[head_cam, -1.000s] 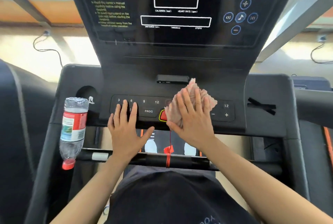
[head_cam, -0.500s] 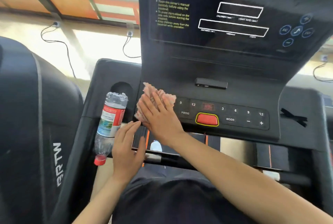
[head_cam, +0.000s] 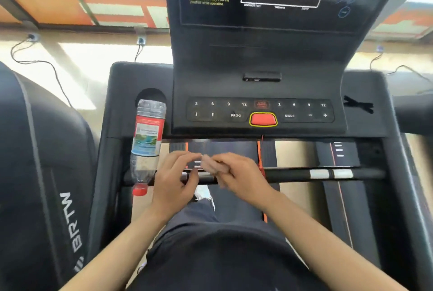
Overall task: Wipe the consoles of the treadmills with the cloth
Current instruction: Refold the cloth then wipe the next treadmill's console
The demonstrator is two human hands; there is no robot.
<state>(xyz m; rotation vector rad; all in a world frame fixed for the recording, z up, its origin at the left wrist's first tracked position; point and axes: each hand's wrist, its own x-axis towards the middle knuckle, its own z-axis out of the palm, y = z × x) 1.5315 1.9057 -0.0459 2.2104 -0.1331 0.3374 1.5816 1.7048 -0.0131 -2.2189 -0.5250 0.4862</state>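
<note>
At the far left of the frame sits the dark shroud of a neighbouring machine (head_cam: 46, 173), lettered in white. Just right of it, a plastic bottle (head_cam: 147, 140) with a red label lies along the left edge of the treadmill console (head_cam: 260, 61). Its base is by the round cup recess and its red cap points toward the bottom of the frame.

Below the centre, the left hand (head_cam: 173, 183) hovers over the black handlebar (head_cam: 323, 173) with its fingers bent. Their tips meet the left end of the cloth (head_cam: 214, 165), but motion blur hides whether they actually pinch it. The pale pink cloth is bunched small between the two hands, below the button panel and clear of the console. The right hand (head_cam: 243, 178) has its fingers curled around the cloth's right side, gripping it.

Above the hands, the red button (head_cam: 263, 119) with a yellow rim sits mid-panel. At the right, a black taped cross (head_cam: 358, 104) marks the console's shelf.
</note>
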